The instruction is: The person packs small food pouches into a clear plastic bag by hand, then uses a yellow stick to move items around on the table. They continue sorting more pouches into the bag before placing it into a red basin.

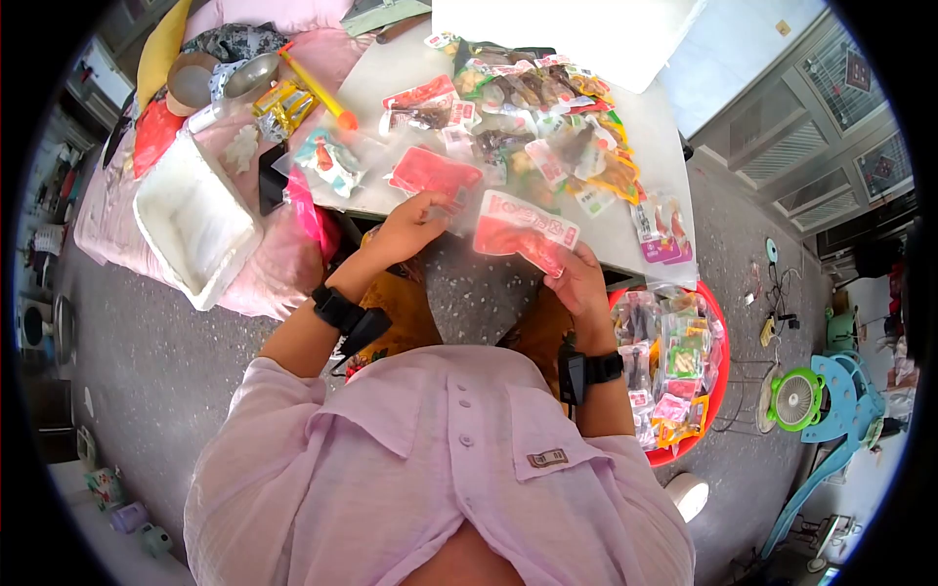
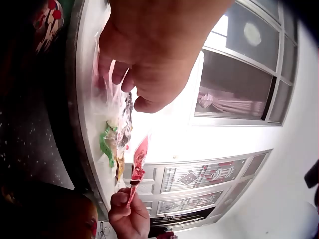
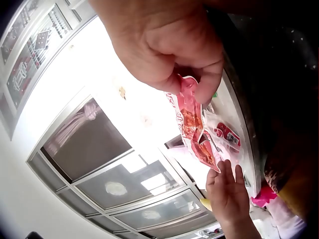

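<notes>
My right hand pinches a red-and-white snack packet by its lower right corner, thumb and fingers on its edge. In the right wrist view the packet hangs from the fingertips, its printed side catching the light. My left hand reaches over the table's front edge, its fingers extended and relaxed near another red packet in clear plastic. Seen from the right wrist, the left hand shows its palm with straight fingers, close to the held packet's far end. Loose clear plastic lies under the left fingers.
Several sealed snack packets are heaped on the white table. A red tub filled with packets stands on the floor at right. To the left, a white foam box rests on pink cloth, near a yellow stick and metal bowl.
</notes>
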